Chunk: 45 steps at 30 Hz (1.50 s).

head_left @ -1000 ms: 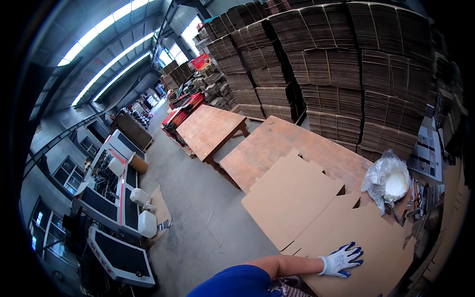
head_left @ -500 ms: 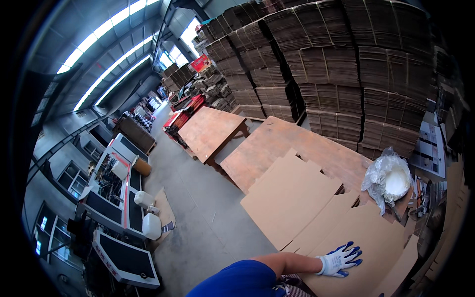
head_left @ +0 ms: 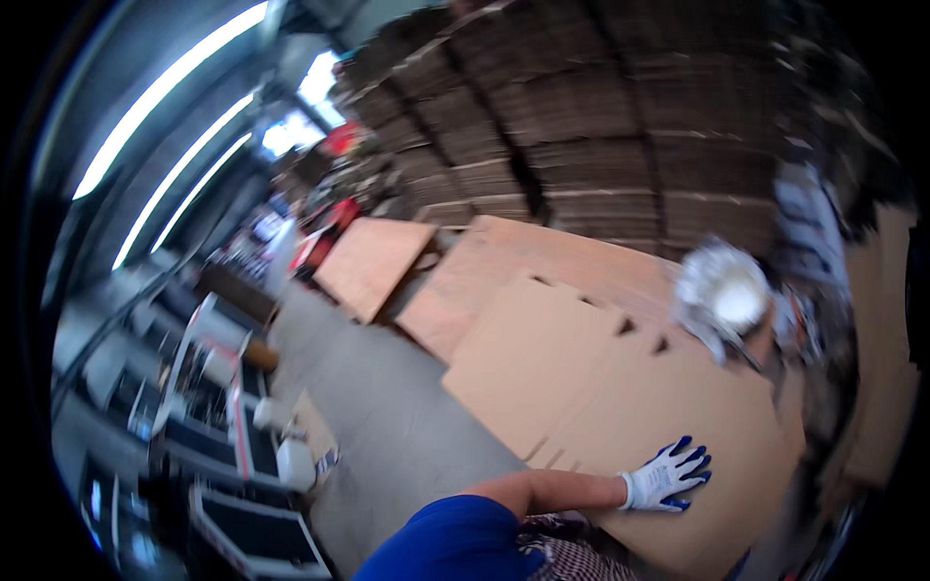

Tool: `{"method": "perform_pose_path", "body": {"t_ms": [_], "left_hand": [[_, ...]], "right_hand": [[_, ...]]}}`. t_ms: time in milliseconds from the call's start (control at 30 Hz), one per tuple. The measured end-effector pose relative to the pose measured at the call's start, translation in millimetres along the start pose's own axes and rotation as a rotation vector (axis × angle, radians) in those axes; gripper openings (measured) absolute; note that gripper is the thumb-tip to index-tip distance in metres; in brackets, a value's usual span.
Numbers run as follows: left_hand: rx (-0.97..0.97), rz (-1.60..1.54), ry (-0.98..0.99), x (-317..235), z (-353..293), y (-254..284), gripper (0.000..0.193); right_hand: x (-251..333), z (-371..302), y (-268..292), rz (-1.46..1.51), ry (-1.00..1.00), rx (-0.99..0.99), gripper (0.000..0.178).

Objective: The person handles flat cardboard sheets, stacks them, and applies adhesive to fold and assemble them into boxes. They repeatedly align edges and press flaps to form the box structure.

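Head view has been swung rightward and blurred, yet the notched cardboard box blank (head_left: pixel 678 412) on the wooden table (head_left: pixel 581 254) is apparently kept steady by the flat-spread, gloved left hand (head_left: pixel 666 477), while the right hand (head_left: pixel 741 562), seemingly barely glimpsed, cannot be read.

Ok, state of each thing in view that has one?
Left gloved hand: open, palm down on the slotted cardboard
Slotted cardboard: unfolded, spread over the near wooden table
Near wooden table: partly covered
Plastic film: crumpled around white contents
Brown cardboard bundles: stacked high, blurred
Far windows: bright
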<state>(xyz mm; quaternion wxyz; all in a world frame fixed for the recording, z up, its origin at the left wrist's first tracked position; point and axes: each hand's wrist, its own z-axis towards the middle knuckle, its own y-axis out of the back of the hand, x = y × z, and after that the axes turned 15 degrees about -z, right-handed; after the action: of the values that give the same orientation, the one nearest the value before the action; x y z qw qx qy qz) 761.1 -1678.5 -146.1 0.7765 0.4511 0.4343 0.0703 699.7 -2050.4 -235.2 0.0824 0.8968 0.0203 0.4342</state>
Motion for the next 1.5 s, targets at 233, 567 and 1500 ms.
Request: {"method": "perform_pose_path", "body": {"t_ms": [233,567,1500], "left_hand": [[0.4,-0.093,-0.361,-91.1,118.0,-43.6,0.059],[0.91,0.25,-0.222,-120.3,178.6,-115.7,0.075],[0.065,0.366,0.232,37.3,257.8,-67.8,0.058]], "right_hand": [[-62.7,-35.2,-11.4,0.501,-0.075,0.24,0.057],[-101.9,-47.3,-37.8,0.225,0.116,-0.102,0.06],[-71.5,-83.5,-152.7,1.773,-0.111,-0.581,0.074]]}}
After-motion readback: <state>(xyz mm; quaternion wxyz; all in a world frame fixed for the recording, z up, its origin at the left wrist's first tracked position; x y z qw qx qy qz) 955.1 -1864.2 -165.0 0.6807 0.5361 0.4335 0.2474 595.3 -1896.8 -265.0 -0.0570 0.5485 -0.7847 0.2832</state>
